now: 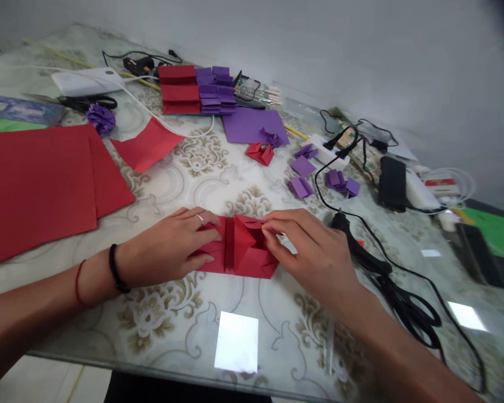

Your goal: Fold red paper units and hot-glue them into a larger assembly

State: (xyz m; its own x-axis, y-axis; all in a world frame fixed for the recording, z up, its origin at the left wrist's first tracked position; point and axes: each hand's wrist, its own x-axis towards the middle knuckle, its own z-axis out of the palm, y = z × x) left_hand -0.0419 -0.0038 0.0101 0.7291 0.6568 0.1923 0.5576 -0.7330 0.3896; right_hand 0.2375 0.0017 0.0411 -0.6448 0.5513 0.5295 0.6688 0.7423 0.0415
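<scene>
A folded red paper piece (252,260) lies on the patterned table in front of me, creased down its middle, with a raised pocket-like flap on its right half. My left hand (187,240) rests over the left half, fingers stretched out and pressing it to the table. My right hand (304,240) pinches the upper right edge of the raised flap between thumb and fingers. Beyond the hands sit a small folded red paper (260,154) and several small folded purple papers (302,166).
Red sheets (37,190) cover the left side. A glue gun (357,243) and black scissors (407,308) lie beside my right arm, with a cable looping round. Red and purple folded papers (180,89), a power strip (327,151) and a phone (392,182) are farther back.
</scene>
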